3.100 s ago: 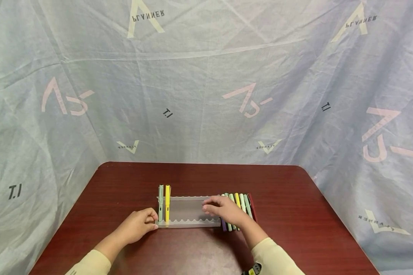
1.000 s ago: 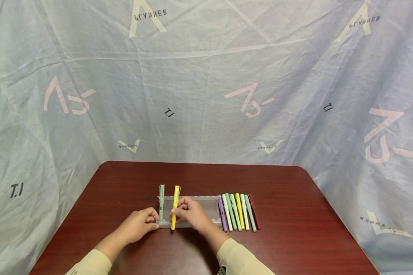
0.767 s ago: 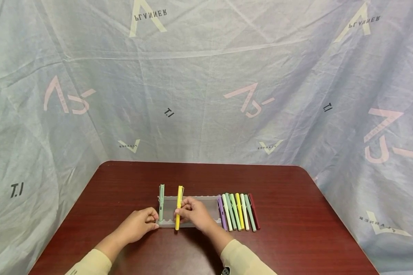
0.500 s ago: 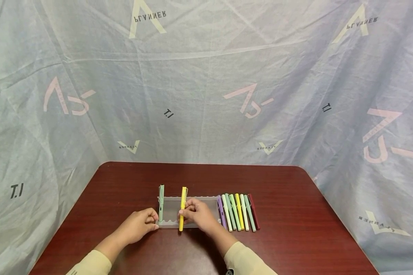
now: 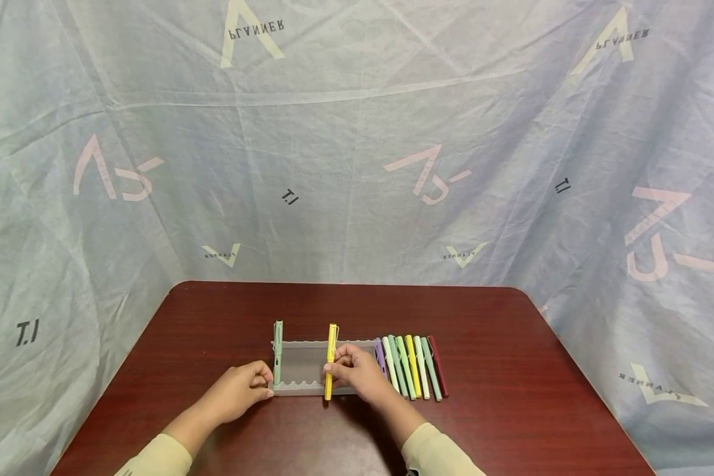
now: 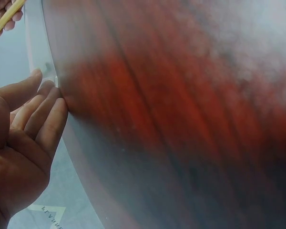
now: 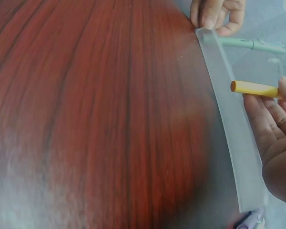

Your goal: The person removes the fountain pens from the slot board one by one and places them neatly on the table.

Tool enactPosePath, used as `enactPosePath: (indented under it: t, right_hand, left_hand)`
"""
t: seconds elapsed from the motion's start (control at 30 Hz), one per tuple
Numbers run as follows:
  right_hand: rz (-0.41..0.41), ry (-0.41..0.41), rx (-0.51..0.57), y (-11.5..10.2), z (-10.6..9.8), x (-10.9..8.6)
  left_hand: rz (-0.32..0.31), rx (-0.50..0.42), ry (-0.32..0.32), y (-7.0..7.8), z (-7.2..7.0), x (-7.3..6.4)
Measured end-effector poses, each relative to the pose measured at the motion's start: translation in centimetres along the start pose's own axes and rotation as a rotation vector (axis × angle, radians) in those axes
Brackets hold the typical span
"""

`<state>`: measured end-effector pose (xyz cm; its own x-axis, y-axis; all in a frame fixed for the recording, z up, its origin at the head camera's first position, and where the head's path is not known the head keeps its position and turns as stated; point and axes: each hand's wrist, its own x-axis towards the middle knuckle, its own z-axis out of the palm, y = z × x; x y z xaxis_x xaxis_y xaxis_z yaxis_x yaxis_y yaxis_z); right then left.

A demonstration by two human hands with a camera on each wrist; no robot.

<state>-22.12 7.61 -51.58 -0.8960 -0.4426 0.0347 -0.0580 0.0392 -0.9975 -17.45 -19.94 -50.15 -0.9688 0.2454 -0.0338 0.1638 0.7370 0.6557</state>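
A clear tray (image 5: pixel 302 391) with notched long edges lies on the table. My left hand (image 5: pixel 246 391) holds its front left corner between thumb and fingers. A grey-green capped pen (image 5: pixel 278 354) lies across the notches at the tray's left end. My right hand (image 5: pixel 359 373) pinches a yellow capped pen (image 5: pixel 331 344) between thumb and fingers, clip end pointing away, over the middle of the tray. In the right wrist view, the yellow pen's (image 7: pixel 252 88) near end overlaps the tray's front wall (image 7: pixel 229 114), and the left thumb (image 7: pixel 208 23) lies at the tray's corner.
Right of the tray lies a row of several capped pens: a purple pen (image 5: pixel 380 354), pale and green ones, a yellow pen (image 5: pixel 412 357) and a dark red pen (image 5: pixel 438 367) at the far right. Grey printed cloth (image 5: pixel 357 198) hangs behind the reddish-brown table (image 5: pixel 226 311).
The right hand came from the tray's right end, took the yellow pen out of its place beside the grey-green pen, and carried it rightward along the tray. The left hand stayed at the corner.
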Motion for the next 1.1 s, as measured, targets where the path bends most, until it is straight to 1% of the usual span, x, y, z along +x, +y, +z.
enactPosePath:
  t: [0.23,0.33,0.7,1.1]
  right_hand:
    - [0.015,0.011,-0.018,0.0,-1.0,-0.4]
    - [0.018,0.011,-0.01,0.1,-1.5,-0.6]
    - [0.013,0.027,-0.011,0.1,-3.4,-1.7]
    - [0.032,0.082,-0.042,0.1,-5.0,-2.4]
  left_hand:
    - [0.004,0.009,0.006,0.0,0.0,0.0]
    - [0.002,0.009,0.002,0.0,0.0,0.0]
    - [0.013,0.018,0.01,0.1,-0.1,0.0]
    - [0.021,0.016,0.015,-0.1,0.0,0.0]
